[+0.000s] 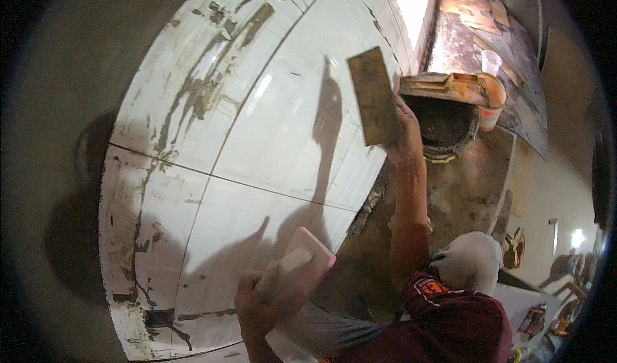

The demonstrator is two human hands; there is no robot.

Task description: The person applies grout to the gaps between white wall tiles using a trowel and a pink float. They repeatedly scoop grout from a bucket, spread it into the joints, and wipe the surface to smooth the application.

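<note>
both grips closed; left hand (257, 302) on float (310, 252); right hand (405, 132), nearer black bucket (450, 151), on blade (373, 98), long axis roughly along forearm (411, 202).

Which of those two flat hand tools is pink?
The float in the left hand: its base is pinkish, whereas the trowel in the right hand is brownish.

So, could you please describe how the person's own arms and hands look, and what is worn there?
The left hand and right hand wear no gloves. The right sleeve is short and dark maroon, with an orange-and-white print; the right forearm is uncovered. The left forearm is uncovered where visible.
</note>
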